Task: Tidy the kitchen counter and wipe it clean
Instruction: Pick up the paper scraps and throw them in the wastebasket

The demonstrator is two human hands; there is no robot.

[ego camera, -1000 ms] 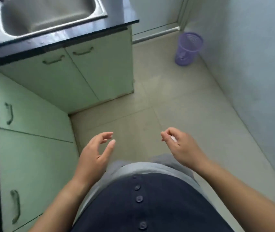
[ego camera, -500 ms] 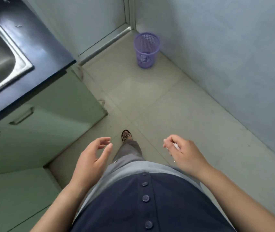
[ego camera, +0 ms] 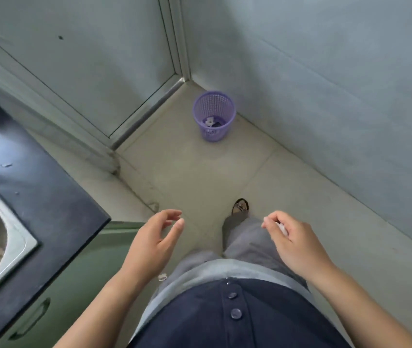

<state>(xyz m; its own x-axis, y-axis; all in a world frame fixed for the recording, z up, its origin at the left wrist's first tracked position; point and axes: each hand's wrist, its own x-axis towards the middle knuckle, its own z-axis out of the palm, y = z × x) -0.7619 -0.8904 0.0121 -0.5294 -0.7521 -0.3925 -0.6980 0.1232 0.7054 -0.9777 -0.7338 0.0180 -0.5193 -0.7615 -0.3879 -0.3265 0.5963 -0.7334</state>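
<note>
A small white scrap (ego camera: 282,229) sits pinched in the right hand (ego camera: 294,243), tucked between thumb and curled fingers so that only a sliver shows — too little to say what it is, though it looks like paper or tissue picked off the counter. By the look of it, it is nearly weightless, soft and easily crushed, so a light fingertip pinch is hold enough; the likelier trouble is it fluttering off course when let go. The left hand (ego camera: 153,243) is empty, its fingers loosely spread and half-curled. Ahead on the tiled floor, in the corner by the wall, stands a purple mesh bin (ego camera: 214,116) with a few bits already inside — well apart from both hands. The black counter (ego camera: 49,197) and steel sink (ego camera: 11,237) lie to the left.
</note>
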